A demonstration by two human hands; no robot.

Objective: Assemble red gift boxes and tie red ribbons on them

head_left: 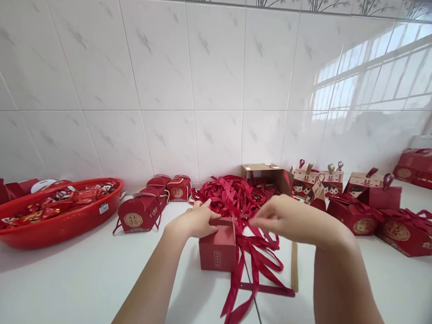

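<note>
Head view: left hand [195,221] grips red box [217,250] top edge; right hand [281,220] pinches ribbon [258,259]; counter [71,280] open leftward.

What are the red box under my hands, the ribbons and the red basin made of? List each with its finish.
Red box: likely thin cardboard, matte; crisp folded edges, flat faces.
Ribbons: probably satin fabric, soft sheen; they drape and curl in a loose heap.
Red basin: plastic by its look, glossy; smooth moulded rim with highlights and a stuck-on label.

Small red box [217,248], upright, red ribbon [258,261] trailing beside it
</note>
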